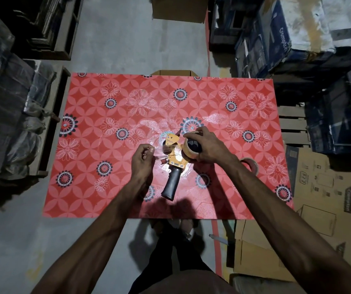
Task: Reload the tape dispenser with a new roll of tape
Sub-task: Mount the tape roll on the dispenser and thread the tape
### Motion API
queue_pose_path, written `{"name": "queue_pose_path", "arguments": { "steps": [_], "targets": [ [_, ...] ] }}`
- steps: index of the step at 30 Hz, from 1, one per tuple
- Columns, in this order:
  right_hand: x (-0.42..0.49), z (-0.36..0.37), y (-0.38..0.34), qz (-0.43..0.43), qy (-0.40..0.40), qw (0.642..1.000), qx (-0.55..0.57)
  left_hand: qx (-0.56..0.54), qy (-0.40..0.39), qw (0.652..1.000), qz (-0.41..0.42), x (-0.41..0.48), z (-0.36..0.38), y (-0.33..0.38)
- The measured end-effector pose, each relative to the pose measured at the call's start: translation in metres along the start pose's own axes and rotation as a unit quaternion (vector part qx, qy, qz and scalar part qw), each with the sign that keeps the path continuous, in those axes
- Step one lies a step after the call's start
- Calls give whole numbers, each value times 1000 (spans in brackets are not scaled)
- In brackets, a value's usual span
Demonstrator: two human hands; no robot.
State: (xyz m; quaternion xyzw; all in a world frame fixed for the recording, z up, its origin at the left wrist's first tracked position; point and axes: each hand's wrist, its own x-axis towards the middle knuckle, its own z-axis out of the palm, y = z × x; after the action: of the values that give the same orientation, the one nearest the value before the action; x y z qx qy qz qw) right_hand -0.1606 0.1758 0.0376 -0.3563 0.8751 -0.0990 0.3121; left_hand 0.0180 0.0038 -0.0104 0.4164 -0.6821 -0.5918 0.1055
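An orange tape dispenser (pixel 173 158) with a black handle lies flat on the red flowered table (pixel 106 187), handle toward me. A tan roll of tape (pixel 189 148) sits on the dispenser's hub at its right side. My right hand (pixel 207 145) is closed over the top and right of that roll. My left hand (pixel 142 160) is just left of the dispenser's head, fingers pinched on a clear strip of tape (pixel 161 149) stretching from the roll across the head. A second roll of tape (pixel 252 164) lies on the table behind my right wrist, partly hidden.
Cardboard boxes (pixel 323 209) stand right of the table and beneath its far edge. Wrapped stacks (pixel 6 115) line the left side. Blue cartons (pixel 297 32) are stacked at the back right. My legs (pixel 178 251) stand at the table's near edge.
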Motion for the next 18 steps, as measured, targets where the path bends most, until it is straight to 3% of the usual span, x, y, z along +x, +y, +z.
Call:
{"name": "queue_pose_path", "arguments": {
  "steps": [12, 18],
  "targets": [
    [4, 13, 1, -11, 43, 996, -74, -7, -34, 999, -2, -4, -3, 3],
    [11, 36, 5, -14, 22, 992, -122, -7, -27, 1000, 12, -2, -3, 1]
  ]
}}
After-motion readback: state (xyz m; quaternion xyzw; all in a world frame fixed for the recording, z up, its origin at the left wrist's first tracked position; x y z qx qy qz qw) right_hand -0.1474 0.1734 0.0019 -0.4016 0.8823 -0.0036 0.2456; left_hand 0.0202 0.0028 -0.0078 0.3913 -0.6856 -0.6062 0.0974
